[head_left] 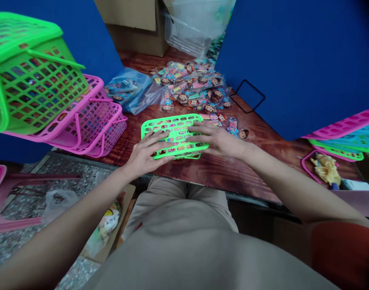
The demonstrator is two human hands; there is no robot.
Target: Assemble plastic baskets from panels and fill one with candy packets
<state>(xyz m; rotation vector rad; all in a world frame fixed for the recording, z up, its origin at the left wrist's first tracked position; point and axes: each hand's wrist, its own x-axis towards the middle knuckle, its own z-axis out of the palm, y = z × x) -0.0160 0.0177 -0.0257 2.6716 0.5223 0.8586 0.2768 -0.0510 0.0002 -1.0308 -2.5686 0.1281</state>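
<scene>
In front of me on the table is a bright green plastic basket [177,136], its holed top facing up and small colourful things showing through the holes. My left hand [146,152] rests on the left end of this top with fingers stretched out and the thumb along the front edge. From the other end, my right hand [213,139] lies over the top, fingers spread and flat. A narrow piece of the basket's handle shows below the front edge. Just behind it is a heap of small clear-wrapped packets [196,84] with cartoon figures.
Filled green baskets [42,88] and pink baskets [94,117] are stacked at the left. A blue plastic bag [133,88] lies beside the heap. Blue panels [293,60] flank the table [233,173]. Pink, blue and green lids [347,137] are stacked at the right, near crumpled yellow material [326,169].
</scene>
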